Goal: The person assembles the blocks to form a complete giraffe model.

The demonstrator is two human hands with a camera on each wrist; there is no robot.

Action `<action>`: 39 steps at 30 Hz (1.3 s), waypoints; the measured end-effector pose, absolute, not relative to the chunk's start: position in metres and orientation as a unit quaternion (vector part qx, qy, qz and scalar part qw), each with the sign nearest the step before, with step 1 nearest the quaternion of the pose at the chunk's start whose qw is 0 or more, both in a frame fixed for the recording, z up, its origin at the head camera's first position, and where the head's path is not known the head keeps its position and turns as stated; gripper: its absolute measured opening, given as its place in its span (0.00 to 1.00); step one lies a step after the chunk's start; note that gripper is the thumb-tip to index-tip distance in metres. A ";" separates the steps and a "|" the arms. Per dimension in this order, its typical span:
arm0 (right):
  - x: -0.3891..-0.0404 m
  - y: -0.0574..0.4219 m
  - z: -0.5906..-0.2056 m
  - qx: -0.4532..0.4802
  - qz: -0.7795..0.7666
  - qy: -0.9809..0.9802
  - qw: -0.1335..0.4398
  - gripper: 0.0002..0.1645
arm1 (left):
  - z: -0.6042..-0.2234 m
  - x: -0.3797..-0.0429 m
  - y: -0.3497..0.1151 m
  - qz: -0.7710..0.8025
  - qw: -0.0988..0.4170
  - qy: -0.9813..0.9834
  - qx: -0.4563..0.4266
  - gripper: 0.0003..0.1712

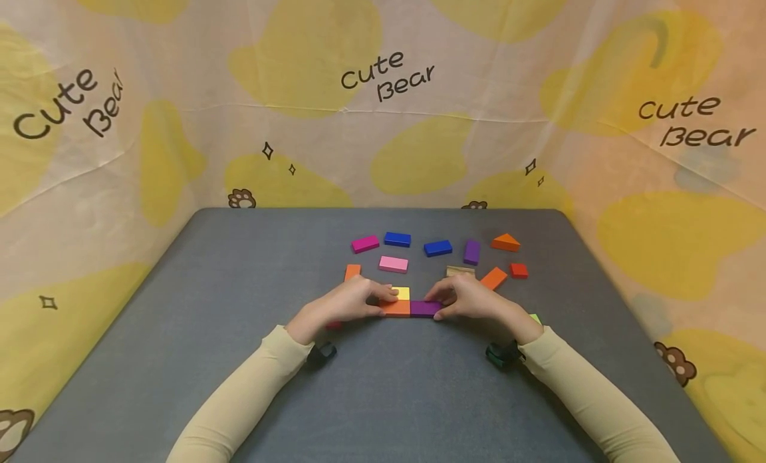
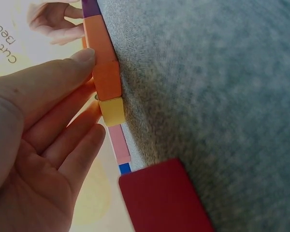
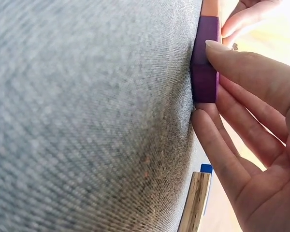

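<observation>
Left hand (image 1: pixel 352 299) pinches an orange rectangular block (image 1: pixel 396 308); right hand (image 1: pixel 473 298) pinches a purple rectangular block (image 1: pixel 423 308) abutting it on the grey tabletop (image 1: pixel 383 390). Both are probably light and stiff, best gripped across opposite sides.

The head view looks forward and down across the table (image 1: pixel 359 396); both wrist views, sideways and close, share the orange block (image 2: pixel 100 38) and purple block (image 3: pixel 204 84).
</observation>
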State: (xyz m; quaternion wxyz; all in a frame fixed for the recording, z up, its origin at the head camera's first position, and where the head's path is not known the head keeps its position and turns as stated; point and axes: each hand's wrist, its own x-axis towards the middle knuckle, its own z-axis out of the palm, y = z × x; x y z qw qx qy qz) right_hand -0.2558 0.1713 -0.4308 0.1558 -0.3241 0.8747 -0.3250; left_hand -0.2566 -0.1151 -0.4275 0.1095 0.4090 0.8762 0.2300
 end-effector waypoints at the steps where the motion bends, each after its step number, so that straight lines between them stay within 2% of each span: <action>1: -0.256 0.172 -0.431 -0.326 -0.326 0.874 0.156 0.21 | -0.428 -0.257 -0.115 0.230 0.109 0.876 0.410 0.22; 20: -0.259 0.177 -0.427 -0.324 -0.341 0.868 0.162 0.22 | -0.426 -0.256 -0.114 0.230 0.111 0.874 0.413 0.23; 39: -0.267 0.204 -0.403 -0.265 -0.353 0.892 0.102 0.24 | -0.428 -0.257 -0.116 0.230 0.103 0.874 0.416 0.22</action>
